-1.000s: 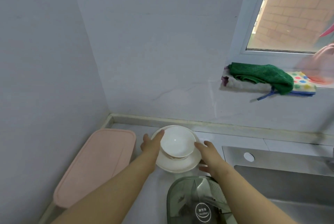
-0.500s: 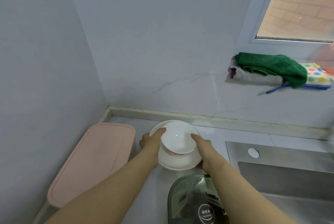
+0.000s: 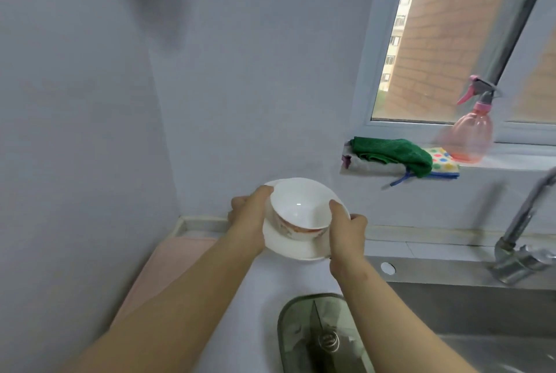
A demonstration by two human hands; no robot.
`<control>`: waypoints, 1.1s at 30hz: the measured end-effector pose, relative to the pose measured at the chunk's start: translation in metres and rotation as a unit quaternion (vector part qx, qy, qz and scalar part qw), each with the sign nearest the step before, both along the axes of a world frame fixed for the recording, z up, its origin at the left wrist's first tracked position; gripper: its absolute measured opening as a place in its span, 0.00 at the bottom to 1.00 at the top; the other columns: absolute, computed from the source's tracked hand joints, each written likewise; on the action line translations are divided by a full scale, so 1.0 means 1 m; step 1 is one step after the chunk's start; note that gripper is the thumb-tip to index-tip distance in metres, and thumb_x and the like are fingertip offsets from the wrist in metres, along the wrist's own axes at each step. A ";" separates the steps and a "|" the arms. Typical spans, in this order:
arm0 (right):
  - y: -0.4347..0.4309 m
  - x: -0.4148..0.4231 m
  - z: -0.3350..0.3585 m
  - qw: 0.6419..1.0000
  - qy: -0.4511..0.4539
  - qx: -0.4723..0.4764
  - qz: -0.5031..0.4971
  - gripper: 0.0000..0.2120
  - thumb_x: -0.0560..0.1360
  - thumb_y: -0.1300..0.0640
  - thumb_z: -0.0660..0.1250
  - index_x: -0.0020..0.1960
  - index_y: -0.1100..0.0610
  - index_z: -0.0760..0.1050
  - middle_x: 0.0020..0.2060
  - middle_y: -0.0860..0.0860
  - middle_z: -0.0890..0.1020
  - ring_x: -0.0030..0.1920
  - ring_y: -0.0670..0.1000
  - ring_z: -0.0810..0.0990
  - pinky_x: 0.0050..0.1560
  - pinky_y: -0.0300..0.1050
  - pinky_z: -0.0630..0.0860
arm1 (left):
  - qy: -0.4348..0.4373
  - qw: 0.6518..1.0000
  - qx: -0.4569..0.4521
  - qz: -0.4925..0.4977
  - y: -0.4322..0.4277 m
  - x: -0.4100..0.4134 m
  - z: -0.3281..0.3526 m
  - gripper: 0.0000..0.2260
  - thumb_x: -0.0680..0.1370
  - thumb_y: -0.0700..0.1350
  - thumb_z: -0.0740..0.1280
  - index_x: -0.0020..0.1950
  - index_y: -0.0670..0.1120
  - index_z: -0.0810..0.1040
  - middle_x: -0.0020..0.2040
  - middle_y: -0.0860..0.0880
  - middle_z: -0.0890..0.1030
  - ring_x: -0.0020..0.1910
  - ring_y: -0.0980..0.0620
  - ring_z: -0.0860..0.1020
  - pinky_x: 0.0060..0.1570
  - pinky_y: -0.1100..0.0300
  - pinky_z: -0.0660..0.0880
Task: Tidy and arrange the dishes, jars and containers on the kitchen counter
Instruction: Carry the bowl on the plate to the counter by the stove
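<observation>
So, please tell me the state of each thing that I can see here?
White bowl: upright, empty, on the plate.
White plate: held up by both hands.
Left hand: gripping.
Right hand: gripping.
Green-lidded container: closed.
Pink container: closed.
Faucet: no water visible.

1. My bowl point(image 3: 299, 213) is white, with a reddish band outside.
2. The plate point(image 3: 296, 247) beneath is plain white.
3. Far right: green cloth point(image 3: 394, 154), polka-dot cloth point(image 3: 444, 162), pink spray bottle point(image 3: 471, 135).
4. Near left: pale pink lid point(image 3: 168, 270).
</observation>
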State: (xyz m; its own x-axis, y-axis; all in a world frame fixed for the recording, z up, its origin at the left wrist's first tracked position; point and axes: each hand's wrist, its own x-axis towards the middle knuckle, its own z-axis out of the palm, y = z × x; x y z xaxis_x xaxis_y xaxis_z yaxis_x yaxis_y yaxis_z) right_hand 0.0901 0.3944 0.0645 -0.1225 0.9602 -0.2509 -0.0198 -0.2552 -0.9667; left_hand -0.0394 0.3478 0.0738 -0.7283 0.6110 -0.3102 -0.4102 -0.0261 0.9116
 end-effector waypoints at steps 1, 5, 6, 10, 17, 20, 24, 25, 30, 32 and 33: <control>-0.009 0.005 0.007 1.000 0.017 0.008 -0.008 0.22 0.77 0.47 0.60 0.65 0.59 0.61 0.55 0.55 0.71 0.51 0.55 0.70 0.48 0.49 0.68 | -0.006 1.000 0.014 -0.009 -0.007 0.004 0.007 0.36 0.52 0.55 0.71 0.58 0.42 0.75 0.58 0.40 0.77 0.52 0.39 0.79 0.45 0.51 0.77; -0.039 0.025 0.025 0.997 0.058 0.035 -0.042 0.20 0.78 0.47 0.60 0.63 0.58 0.62 0.44 0.50 0.70 0.46 0.52 0.70 0.45 0.48 0.67 | -0.029 0.997 0.043 -0.050 -0.031 0.019 0.023 0.31 0.58 0.49 0.72 0.60 0.42 0.76 0.56 0.41 0.79 0.51 0.37 0.79 0.46 0.46 0.78; -0.046 0.030 0.027 0.996 0.059 0.041 -0.056 0.20 0.78 0.47 0.60 0.62 0.58 0.62 0.44 0.50 0.71 0.46 0.52 0.71 0.45 0.48 0.67 | -0.027 0.997 0.043 -0.058 -0.035 0.022 0.024 0.29 0.60 0.49 0.73 0.60 0.43 0.76 0.56 0.41 0.79 0.51 0.37 0.79 0.46 0.46 0.78; -0.085 0.058 0.031 0.988 0.050 0.055 -0.132 0.19 0.77 0.48 0.60 0.61 0.59 0.62 0.50 0.54 0.72 0.49 0.55 0.72 0.46 0.48 0.68 | 0.001 0.993 0.029 -0.112 -0.053 0.048 0.024 0.27 0.66 0.48 0.73 0.62 0.43 0.73 0.58 0.40 0.77 0.53 0.37 0.77 0.51 0.43 0.77; -0.148 0.135 0.013 0.961 0.049 0.042 -0.268 0.15 0.76 0.48 0.63 0.54 0.56 0.62 0.50 0.53 0.71 0.48 0.54 0.72 0.45 0.48 0.69 | -0.020 0.969 0.014 -0.246 -0.087 0.127 0.006 0.26 0.70 0.44 0.72 0.65 0.41 0.69 0.58 0.39 0.77 0.53 0.37 0.77 0.39 0.53 0.76; -0.179 0.181 0.006 0.941 0.056 0.025 -0.334 0.16 0.75 0.48 0.63 0.55 0.56 0.63 0.48 0.52 0.72 0.47 0.53 0.71 0.46 0.48 0.69 | -0.031 0.951 0.011 -0.307 -0.101 0.177 -0.003 0.26 0.69 0.44 0.73 0.65 0.41 0.70 0.58 0.40 0.77 0.52 0.38 0.78 0.41 0.50 0.77; -0.221 0.250 0.001 0.911 0.060 0.010 -0.408 0.16 0.76 0.47 0.62 0.56 0.55 0.61 0.51 0.53 0.71 0.50 0.54 0.71 0.46 0.47 0.67 | -0.043 0.924 -0.007 -0.379 -0.127 0.255 -0.004 0.34 0.61 0.48 0.77 0.65 0.45 0.70 0.60 0.42 0.77 0.55 0.38 0.77 0.55 0.40 0.74; -0.232 0.268 0.000 0.902 0.059 0.012 -0.427 0.16 0.76 0.47 0.62 0.57 0.54 0.61 0.52 0.53 0.71 0.51 0.55 0.71 0.47 0.47 0.68 | -0.047 0.914 -0.014 -0.402 -0.133 0.274 -0.005 0.35 0.58 0.50 0.77 0.63 0.46 0.71 0.59 0.43 0.77 0.55 0.37 0.77 0.55 0.40 0.74; -0.295 0.364 0.001 0.857 0.058 0.003 -0.512 0.19 0.76 0.48 0.62 0.60 0.56 0.63 0.49 0.52 0.72 0.47 0.54 0.72 0.41 0.46 0.69 | -0.043 0.880 -0.010 -0.473 -0.173 0.382 -0.008 0.24 0.69 0.43 0.74 0.61 0.41 0.69 0.60 0.40 0.74 0.53 0.37 0.77 0.50 0.45 0.76; -0.326 0.409 0.000 0.838 0.063 -0.003 -0.542 0.19 0.75 0.48 0.63 0.60 0.56 0.63 0.45 0.51 0.71 0.47 0.54 0.72 0.41 0.46 0.69 | -0.046 0.866 -0.009 -0.499 -0.197 0.433 -0.009 0.23 0.70 0.42 0.73 0.61 0.42 0.68 0.58 0.42 0.73 0.55 0.37 0.76 0.52 0.44 0.76; -0.342 0.430 -0.001 0.829 0.060 -0.003 -0.556 0.19 0.75 0.48 0.63 0.61 0.57 0.63 0.46 0.51 0.71 0.46 0.54 0.72 0.42 0.47 0.69 | -0.046 0.855 -0.007 -0.517 -0.211 0.456 -0.008 0.23 0.70 0.42 0.73 0.61 0.43 0.68 0.57 0.43 0.74 0.56 0.38 0.76 0.55 0.43 0.75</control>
State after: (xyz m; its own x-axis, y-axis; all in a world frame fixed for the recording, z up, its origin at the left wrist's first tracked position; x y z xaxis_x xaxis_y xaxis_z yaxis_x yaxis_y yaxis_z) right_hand 0.5206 0.0526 0.0635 0.8126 0.4955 -0.3068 -0.3428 -0.0193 -0.9392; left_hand 0.4170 0.1372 0.0654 0.2267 0.9092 -0.3492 -0.2766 0.4039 0.8720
